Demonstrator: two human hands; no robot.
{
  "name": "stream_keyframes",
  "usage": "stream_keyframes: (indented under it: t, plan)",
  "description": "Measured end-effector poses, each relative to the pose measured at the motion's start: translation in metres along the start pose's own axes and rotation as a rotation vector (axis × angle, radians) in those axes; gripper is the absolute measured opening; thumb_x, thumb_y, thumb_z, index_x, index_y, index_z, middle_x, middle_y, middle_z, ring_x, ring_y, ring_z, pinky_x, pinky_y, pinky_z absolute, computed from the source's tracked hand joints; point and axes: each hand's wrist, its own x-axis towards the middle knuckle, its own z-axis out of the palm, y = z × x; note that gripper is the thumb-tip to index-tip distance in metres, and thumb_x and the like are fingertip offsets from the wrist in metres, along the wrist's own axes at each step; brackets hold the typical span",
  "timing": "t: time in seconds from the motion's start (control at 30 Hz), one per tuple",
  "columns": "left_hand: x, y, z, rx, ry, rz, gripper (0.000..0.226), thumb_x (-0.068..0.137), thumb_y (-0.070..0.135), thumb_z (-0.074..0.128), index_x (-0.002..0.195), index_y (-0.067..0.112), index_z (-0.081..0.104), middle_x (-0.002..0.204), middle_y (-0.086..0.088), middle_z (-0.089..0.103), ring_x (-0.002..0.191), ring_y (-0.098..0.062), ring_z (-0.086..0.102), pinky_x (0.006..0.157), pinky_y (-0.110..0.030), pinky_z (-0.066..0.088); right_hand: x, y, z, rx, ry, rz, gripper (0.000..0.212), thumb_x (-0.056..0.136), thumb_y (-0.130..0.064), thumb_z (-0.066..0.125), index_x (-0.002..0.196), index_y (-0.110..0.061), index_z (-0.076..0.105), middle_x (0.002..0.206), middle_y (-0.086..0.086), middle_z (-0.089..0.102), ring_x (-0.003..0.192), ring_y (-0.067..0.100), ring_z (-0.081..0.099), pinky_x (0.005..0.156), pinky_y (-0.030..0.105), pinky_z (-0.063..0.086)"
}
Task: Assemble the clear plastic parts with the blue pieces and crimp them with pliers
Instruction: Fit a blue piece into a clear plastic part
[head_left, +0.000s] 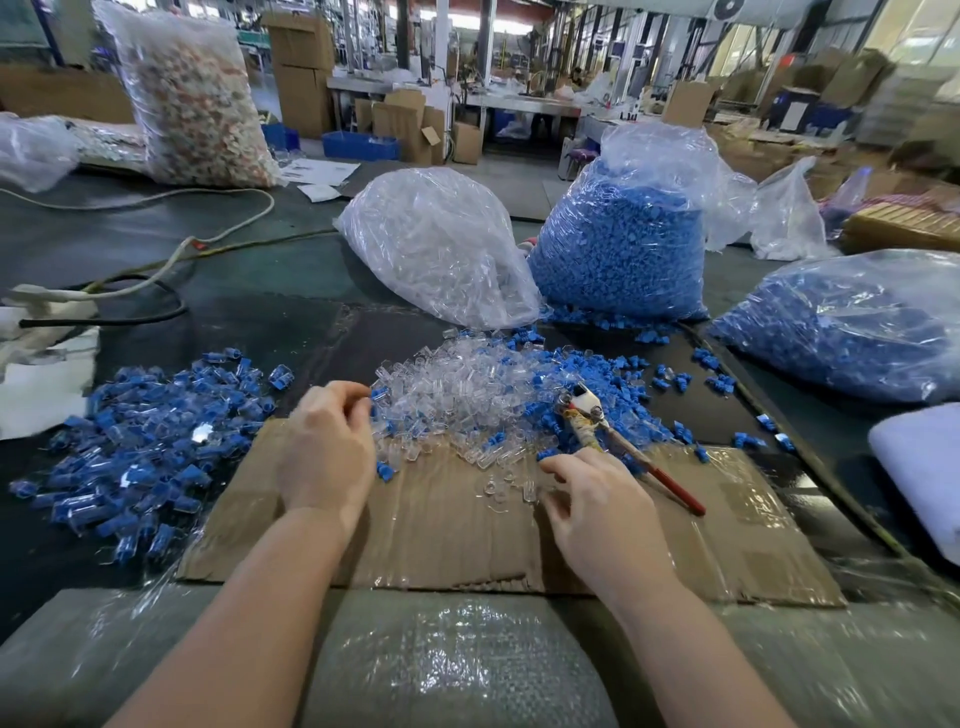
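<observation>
A heap of clear plastic parts (457, 395) lies in the middle of the bench, mixed on its right side with loose blue pieces (597, 384). My left hand (324, 447) sits at the heap's left edge with its fingers curled round a small part that is mostly hidden. My right hand (597, 504) hovers over a few loose clear parts (498, 483) on the cardboard sheet (441, 530), fingers bent and nothing visibly held. Pliers (618, 441) with red handles lie on the pile just beyond my right hand. Assembled blue-and-clear pieces (145, 447) form a pile at the left.
Behind the heap stand a bag of clear parts (441, 244) and a bag of blue pieces (623, 244); another blue bag (857, 327) lies at the right. Cables (156, 270) cross the left of the bench. Bubble wrap (441, 660) covers the near edge.
</observation>
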Motion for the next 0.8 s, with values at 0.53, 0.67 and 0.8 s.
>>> stream_keyframes:
  t: [0.53,0.67,0.8]
  plan:
    - [-0.009,0.001,-0.002,-0.011,-0.148,0.1,0.015,0.087,0.012,0.062,0.101,0.013,0.069,0.095,-0.001,0.056,0.089,-0.017,0.052,0.079,-0.024,0.041,0.005,-0.008,0.012,0.138,0.01,0.097,0.014,0.095,-0.024,0.049,0.101,-0.02,0.062,0.098,-0.005,0.058,0.089,0.013,0.055,0.081,0.026,0.045]
    - [-0.028,0.03,0.012,-0.246,-0.458,0.299,0.014,0.079,0.009,0.071,0.089,0.018,0.072,0.078,0.017,0.059,0.074,0.003,0.056,0.066,-0.003,0.039,0.012,-0.015,0.011,0.247,0.053,0.144,0.011,0.092,-0.023,0.057,0.1,-0.017,0.063,0.097,-0.005,0.06,0.085,0.009,0.053,0.081,0.023,0.045]
    - [-0.039,0.036,0.028,-0.334,-0.579,0.24,0.021,0.076,0.016,0.075,0.094,0.026,0.071,0.082,0.014,0.064,0.072,0.002,0.06,0.066,-0.006,0.044,0.017,-0.021,0.011,0.338,0.031,0.179,0.012,0.092,-0.025,0.057,0.099,-0.017,0.064,0.097,-0.003,0.063,0.092,0.013,0.057,0.084,0.031,0.046]
